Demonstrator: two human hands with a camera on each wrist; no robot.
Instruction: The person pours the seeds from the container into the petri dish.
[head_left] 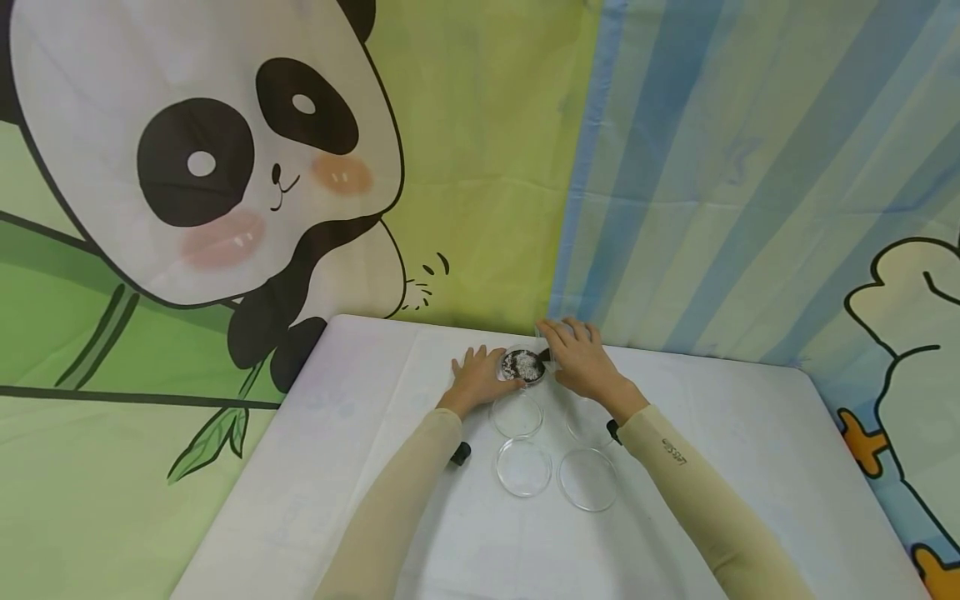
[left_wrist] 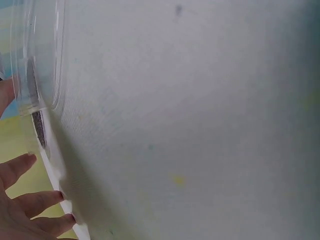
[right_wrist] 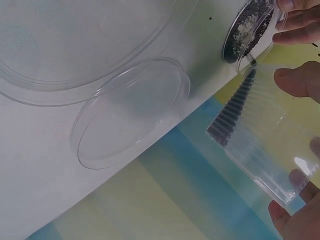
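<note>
My left hand holds the side of a clear petri dish near the table's far edge, thumb and forefinger at its rim. Dark granules with white bits on top lie in the dish. In the right wrist view, my right hand grips a clear plastic container with ribbed walls. The container is tilted, and dark granules lie along one side of it, narrowing to a corner over the dish. My left hand's outer fingers are spread in the left wrist view.
Several clear round dishes or lids lie on the white table nearer my body, among them one dish and another. A printed panda curtain rises directly behind the table's far edge. Black wrist straps show beside the sleeves.
</note>
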